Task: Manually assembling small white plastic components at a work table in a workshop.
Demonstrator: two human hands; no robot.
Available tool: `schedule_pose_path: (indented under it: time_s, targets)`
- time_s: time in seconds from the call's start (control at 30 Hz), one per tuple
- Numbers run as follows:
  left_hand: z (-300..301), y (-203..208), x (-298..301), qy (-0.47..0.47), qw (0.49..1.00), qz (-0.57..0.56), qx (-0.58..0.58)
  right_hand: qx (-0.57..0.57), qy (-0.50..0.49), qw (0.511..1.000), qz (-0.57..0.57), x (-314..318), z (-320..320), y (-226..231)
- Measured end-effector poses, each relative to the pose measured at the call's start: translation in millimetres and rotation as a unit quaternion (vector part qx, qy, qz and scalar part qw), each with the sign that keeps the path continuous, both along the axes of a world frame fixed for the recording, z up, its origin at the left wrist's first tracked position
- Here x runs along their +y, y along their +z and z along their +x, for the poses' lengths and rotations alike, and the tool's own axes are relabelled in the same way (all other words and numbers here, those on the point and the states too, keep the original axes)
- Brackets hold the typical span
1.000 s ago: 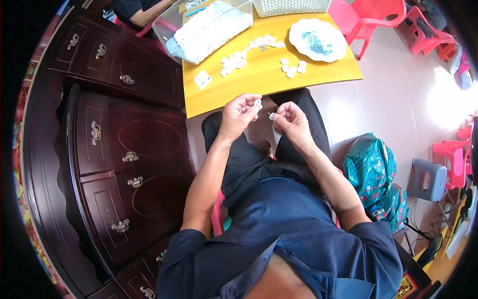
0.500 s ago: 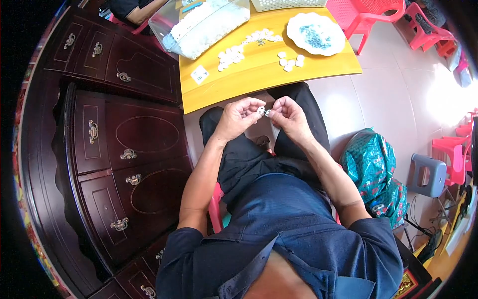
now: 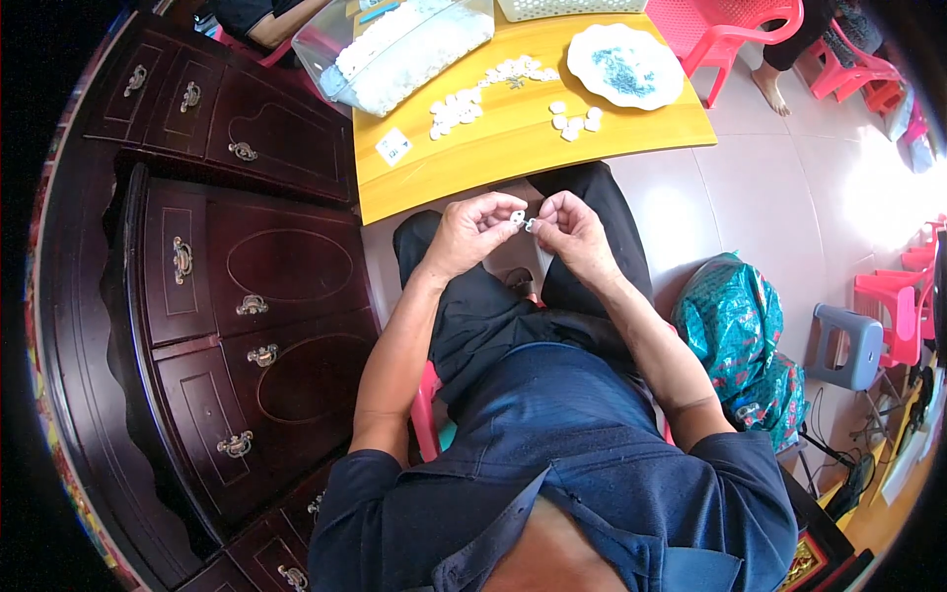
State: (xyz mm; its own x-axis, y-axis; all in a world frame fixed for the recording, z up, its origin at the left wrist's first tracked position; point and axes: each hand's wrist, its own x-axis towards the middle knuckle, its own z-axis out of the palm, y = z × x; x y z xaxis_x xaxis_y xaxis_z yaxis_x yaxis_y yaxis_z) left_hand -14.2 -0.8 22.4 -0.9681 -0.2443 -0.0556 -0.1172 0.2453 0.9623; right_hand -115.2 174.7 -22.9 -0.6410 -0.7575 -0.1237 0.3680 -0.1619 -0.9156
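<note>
On the table are one plate, one bin, one basket and one card; off it, one left hand, one right hand, two held pieces and one grey stool.

A small white piece, rounded, with what looks to me like a dark hole, sits pinched in the left fingers. Just beside it, the right fingers grip a smaller pale piece; from where I stand, I cannot tell whether the two touch.
</note>
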Motion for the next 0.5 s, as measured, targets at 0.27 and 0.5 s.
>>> schedule_pose_path:
  time_s: [0.27,0.5]
  targets:
    - [-0.9,0.6,3.0,-0.020,0.999,-0.027,0.000,0.021,0.002,1.000,0.009,0.9,-0.6,-3.3]
    - [-0.1,-2.0,0.9,-0.020,0.998,-0.064,0.009,0.013,0.009,1.000,0.011,0.9,0.1,0.2]
